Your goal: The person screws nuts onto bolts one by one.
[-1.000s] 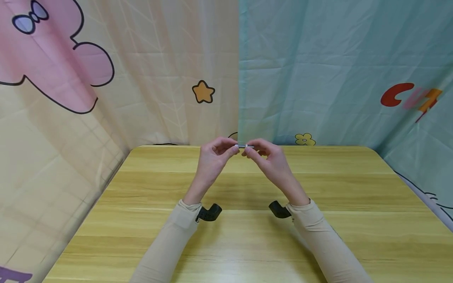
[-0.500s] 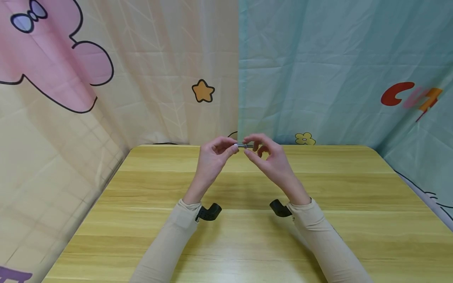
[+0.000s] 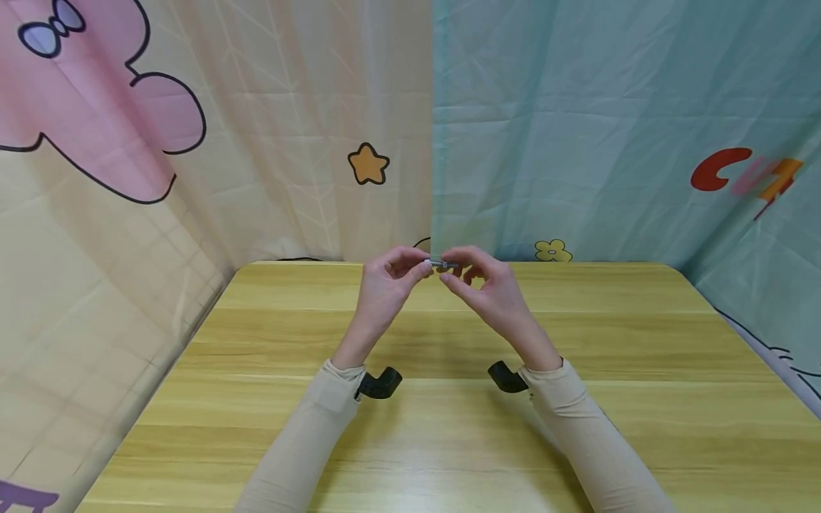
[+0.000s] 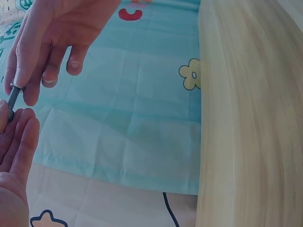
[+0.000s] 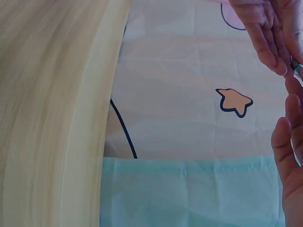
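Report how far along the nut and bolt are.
Done: the nut already sits around the bolt, partway along it. In hand: the left hand pinches one end of the bolt, while the right hand curls about the nut; whether it touches is unclear. Left, probably: running the nut further, since bare thread shows between it and the left hand.

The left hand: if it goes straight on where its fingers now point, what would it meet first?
Most likely the right hand, directly opposite in the head view, at the other end of the bolt that the left hand holds; exact depth is unclear.
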`<move>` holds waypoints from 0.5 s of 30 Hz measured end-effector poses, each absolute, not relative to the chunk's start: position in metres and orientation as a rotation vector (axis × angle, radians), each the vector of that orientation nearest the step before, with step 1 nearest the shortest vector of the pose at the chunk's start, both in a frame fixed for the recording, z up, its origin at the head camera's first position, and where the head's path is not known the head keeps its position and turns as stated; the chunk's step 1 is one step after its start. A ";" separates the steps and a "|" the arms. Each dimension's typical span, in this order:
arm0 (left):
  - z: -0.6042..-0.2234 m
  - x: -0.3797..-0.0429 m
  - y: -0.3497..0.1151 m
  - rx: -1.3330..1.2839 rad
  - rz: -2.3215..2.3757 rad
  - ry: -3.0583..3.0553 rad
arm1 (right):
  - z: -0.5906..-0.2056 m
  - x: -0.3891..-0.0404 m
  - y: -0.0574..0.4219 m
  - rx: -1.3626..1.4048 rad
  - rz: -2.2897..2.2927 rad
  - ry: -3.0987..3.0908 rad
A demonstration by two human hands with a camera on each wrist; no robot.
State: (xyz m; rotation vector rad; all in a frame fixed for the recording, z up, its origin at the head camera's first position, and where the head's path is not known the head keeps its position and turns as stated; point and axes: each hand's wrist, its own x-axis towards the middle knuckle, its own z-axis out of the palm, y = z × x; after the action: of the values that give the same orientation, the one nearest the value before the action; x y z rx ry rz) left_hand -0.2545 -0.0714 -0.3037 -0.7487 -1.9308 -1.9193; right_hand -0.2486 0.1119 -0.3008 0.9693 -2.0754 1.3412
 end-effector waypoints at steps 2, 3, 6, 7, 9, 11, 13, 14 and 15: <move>-0.303 -0.254 -0.071 -0.759 -1.918 -1.929 | -0.300 -0.248 0.112 0.946 1.345 -2.089; -0.303 -0.254 -0.071 -0.763 -1.918 -1.928 | -0.300 -0.247 0.112 0.931 1.349 -2.096; -0.303 -0.254 -0.070 -0.769 -1.920 -1.925 | -0.300 -0.247 0.112 0.888 1.368 -2.118; -0.303 -0.254 -0.070 -0.769 -1.922 -1.924 | -0.300 -0.247 0.112 0.879 1.372 -2.124; -0.303 -0.254 -0.070 -0.768 -1.923 -1.925 | -0.301 -0.248 0.112 0.865 1.392 -2.134; -0.304 -0.254 -0.070 -0.771 -1.928 -1.923 | -0.303 -0.250 0.112 0.861 1.409 -2.143; -0.304 -0.254 -0.069 -0.775 -1.925 -1.924 | -0.309 -0.256 0.114 0.851 1.431 -2.158; -0.304 -0.254 -0.069 -0.778 -1.924 -1.924 | -0.312 -0.260 0.115 0.845 1.438 -2.165; -0.304 -0.254 -0.069 -0.781 -1.925 -1.922 | -0.315 -0.263 0.116 0.837 1.439 -2.174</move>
State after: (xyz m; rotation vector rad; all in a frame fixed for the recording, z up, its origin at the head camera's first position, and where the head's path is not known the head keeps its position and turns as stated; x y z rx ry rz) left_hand -0.2543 -0.0695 -0.3044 -0.7808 -1.9223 -1.9247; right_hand -0.2633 0.1165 -0.3155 0.8373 -2.1739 1.4390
